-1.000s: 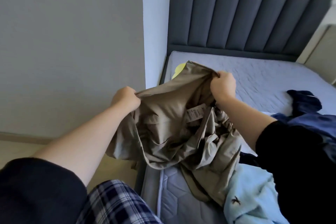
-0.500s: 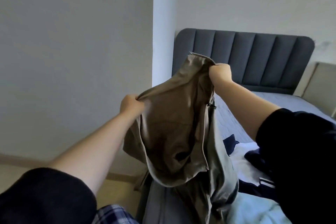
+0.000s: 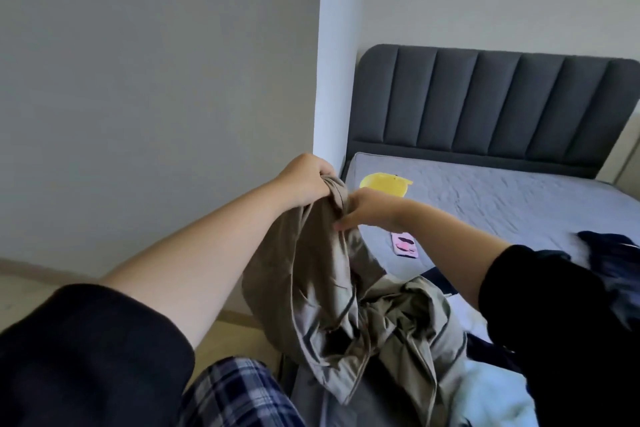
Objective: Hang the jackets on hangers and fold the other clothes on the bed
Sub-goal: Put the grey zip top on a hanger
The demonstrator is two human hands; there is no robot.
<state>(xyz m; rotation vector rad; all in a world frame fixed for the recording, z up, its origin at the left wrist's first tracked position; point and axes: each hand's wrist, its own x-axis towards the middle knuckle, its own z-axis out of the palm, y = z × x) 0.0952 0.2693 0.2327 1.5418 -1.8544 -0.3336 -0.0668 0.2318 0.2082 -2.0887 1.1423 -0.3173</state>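
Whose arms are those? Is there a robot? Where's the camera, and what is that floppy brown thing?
There is no robot here, just a person. The camera sits on the person's head and looks forward and down, so the two arms you see are that person's own. The left hand grips the top of a tan garment. It hangs down, and its lower part is bunched on the bed. The right hand touches the cloth just beside the left one. I can't tell if its fingers pinch it. Also on the bed are a yellow thing, a phone in a pink case, dark blue clothes and a light blue garment.
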